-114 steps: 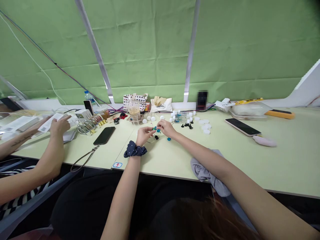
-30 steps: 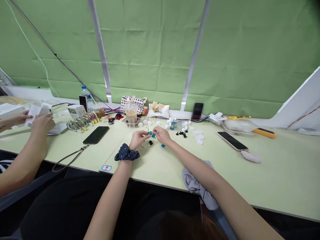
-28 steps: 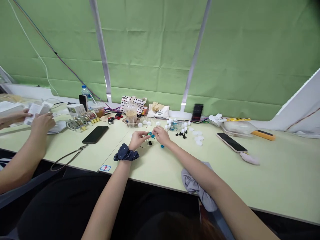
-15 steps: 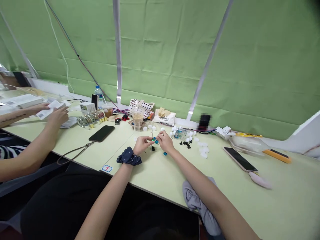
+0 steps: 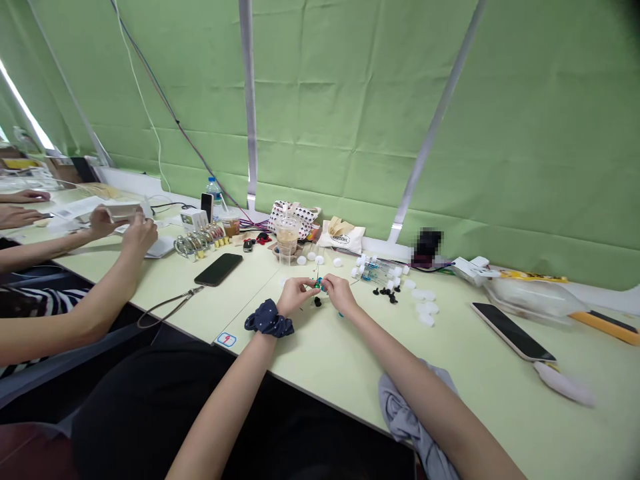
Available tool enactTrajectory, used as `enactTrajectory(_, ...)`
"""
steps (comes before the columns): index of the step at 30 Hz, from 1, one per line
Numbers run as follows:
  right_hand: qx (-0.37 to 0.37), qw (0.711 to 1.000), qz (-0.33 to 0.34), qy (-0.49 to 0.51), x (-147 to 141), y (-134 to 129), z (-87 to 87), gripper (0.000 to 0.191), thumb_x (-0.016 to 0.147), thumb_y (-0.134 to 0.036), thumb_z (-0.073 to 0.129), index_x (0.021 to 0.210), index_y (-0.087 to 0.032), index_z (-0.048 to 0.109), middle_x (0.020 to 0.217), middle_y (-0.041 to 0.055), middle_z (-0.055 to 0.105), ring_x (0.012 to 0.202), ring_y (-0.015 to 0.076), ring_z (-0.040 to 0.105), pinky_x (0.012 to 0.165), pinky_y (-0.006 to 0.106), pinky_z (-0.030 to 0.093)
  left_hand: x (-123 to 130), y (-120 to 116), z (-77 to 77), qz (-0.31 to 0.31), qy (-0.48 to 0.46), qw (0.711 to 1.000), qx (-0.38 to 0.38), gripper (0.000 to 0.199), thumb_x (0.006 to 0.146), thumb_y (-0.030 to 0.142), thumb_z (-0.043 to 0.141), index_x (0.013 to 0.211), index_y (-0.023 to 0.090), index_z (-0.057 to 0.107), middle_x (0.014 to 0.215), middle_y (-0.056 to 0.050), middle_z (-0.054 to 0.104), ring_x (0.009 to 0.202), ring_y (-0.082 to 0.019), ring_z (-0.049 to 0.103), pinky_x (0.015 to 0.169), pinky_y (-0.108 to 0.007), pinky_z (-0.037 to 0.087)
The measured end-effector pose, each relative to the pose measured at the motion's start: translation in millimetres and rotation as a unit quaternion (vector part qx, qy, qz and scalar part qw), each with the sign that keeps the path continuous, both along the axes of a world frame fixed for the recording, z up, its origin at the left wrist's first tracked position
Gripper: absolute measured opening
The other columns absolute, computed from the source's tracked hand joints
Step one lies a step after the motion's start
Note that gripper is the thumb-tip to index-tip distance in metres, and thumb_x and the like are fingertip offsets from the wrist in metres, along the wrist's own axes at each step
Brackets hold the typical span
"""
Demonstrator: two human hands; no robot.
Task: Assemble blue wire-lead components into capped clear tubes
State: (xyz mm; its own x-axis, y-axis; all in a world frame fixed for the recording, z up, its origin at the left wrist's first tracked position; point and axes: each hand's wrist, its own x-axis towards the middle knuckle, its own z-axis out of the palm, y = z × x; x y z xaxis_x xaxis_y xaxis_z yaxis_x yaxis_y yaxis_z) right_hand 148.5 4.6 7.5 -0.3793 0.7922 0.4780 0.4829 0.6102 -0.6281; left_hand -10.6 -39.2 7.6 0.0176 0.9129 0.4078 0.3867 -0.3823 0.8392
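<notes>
My left hand [image 5: 297,295] pinches a small green-and-blue piece [image 5: 319,285] between thumb and fingers. From the other side, the closed fingertips of my right hand [image 5: 339,293] meet the same piece. A thin stick rises beside it; its exact joint is too small to make out. Just below the fingers sits a small black part [image 5: 317,302] on the table. Part of a blue piece [image 5: 341,314] shows under my right wrist. Clear tubes with white caps and blue parts [image 5: 377,269], black plugs [image 5: 393,298] and white caps [image 5: 427,309] lie to the right.
Behind my hands stand a plastic drink cup [image 5: 287,240] and a white pouch [image 5: 343,237]. Phones lie at left [image 5: 219,269] and right [image 5: 514,331]. Coiled cables [image 5: 200,241] stand farther left, near a co-worker's hands [image 5: 140,230] holding a white box. A grey cloth [image 5: 407,410] hangs over the front edge.
The view has swung left, so things sit farther right in it. My right fingertips have come closer to my left ones at the small piece. The co-worker's hands have shifted with the white item.
</notes>
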Motion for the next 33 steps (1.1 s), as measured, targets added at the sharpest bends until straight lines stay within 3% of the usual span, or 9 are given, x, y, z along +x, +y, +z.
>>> enactTrajectory(5, 0.032, 0.999, 0.003, -0.013, -8.7, -2.3, -6.0, 0.014, 0.087, -0.021, 0.035, 0.092, -0.021, 0.048, 0.084, 0.0051, 0.062, 0.074, 0.0184, 0.056, 0.064, 0.028, 0.041, 0.4, 0.0, 1.3, 0.001, -0.003, 1.000, 0.002, 0.038, 0.068, 0.047, 0.068, 0.085, 0.014, 0.073, 0.080, -0.007, 0.071, 0.048, -0.008, 0.042, 0.047, -0.022, 0.035)
enactTrajectory(10, 0.045, 0.999, 0.007, -0.014, -6.4, -2.1, -6.5, 0.010, 0.085, -0.016, 0.037, 0.086, -0.021, 0.046, 0.079, 0.0032, 0.058, 0.071, 0.0173, 0.053, 0.063, 0.027, 0.039, 0.2, 1.6, 0.1, -0.011, -0.013, 1.000, 0.000, 0.041, 0.070, 0.047, 0.067, 0.090, 0.012, 0.072, 0.084, -0.008, 0.070, 0.048, -0.008, 0.042, 0.047, -0.022, 0.034)
enactTrajectory(16, 0.073, 0.997, -0.029, 0.005, 0.3, -5.6, -0.9, 0.010, 0.085, -0.018, 0.046, 0.079, -0.022, 0.054, 0.092, 0.0035, 0.057, 0.076, 0.0167, 0.055, 0.066, 0.027, 0.040, 2.0, 3.1, -2.3, -0.005, -0.012, 1.000, -0.003, 0.044, 0.068, 0.049, 0.069, 0.090, 0.011, 0.071, 0.078, -0.007, 0.069, 0.047, -0.007, 0.039, 0.046, -0.022, 0.031)
enactTrajectory(20, 0.078, 0.996, 0.008, 0.034, 0.2, -1.6, -1.3, 0.011, 0.084, -0.016, 0.046, 0.076, -0.020, 0.052, 0.084, 0.0035, 0.054, 0.077, 0.0167, 0.054, 0.070, 0.028, 0.041, 1.6, 3.6, -1.9, -0.008, -0.012, 1.000, -0.010, 0.047, 0.066, 0.052, 0.070, 0.088, 0.011, 0.071, 0.076, -0.006, 0.068, 0.046, -0.007, 0.041, 0.045, -0.022, 0.032)
enactTrajectory(27, 0.110, 0.993, 0.029, 0.004, 3.3, 5.4, -2.6, 0.014, 0.085, -0.012, 0.037, 0.086, -0.019, 0.050, 0.088, 0.0051, 0.051, 0.075, 0.0161, 0.049, 0.067, 0.028, 0.040, -3.4, 8.9, -5.1, -0.011, -0.038, 0.999, -0.001, 0.049, 0.068, 0.054, 0.067, 0.093, 0.012, 0.069, 0.089, -0.009, 0.070, 0.049, -0.008, 0.048, 0.047, -0.023, 0.039)
enactTrajectory(33, 0.152, 0.988, 0.012, -0.001, 5.1, 6.4, -3.3, 0.015, 0.088, -0.012, 0.036, 0.087, -0.018, 0.050, 0.092, 0.0061, 0.049, 0.078, 0.0154, 0.050, 0.066, 0.026, 0.040, -3.2, 9.1, -5.5, -0.018, -0.045, 0.999, 0.003, 0.048, 0.067, 0.054, 0.068, 0.092, 0.013, 0.069, 0.086, -0.008, 0.069, 0.048, -0.008, 0.047, 0.046, -0.023, 0.039)
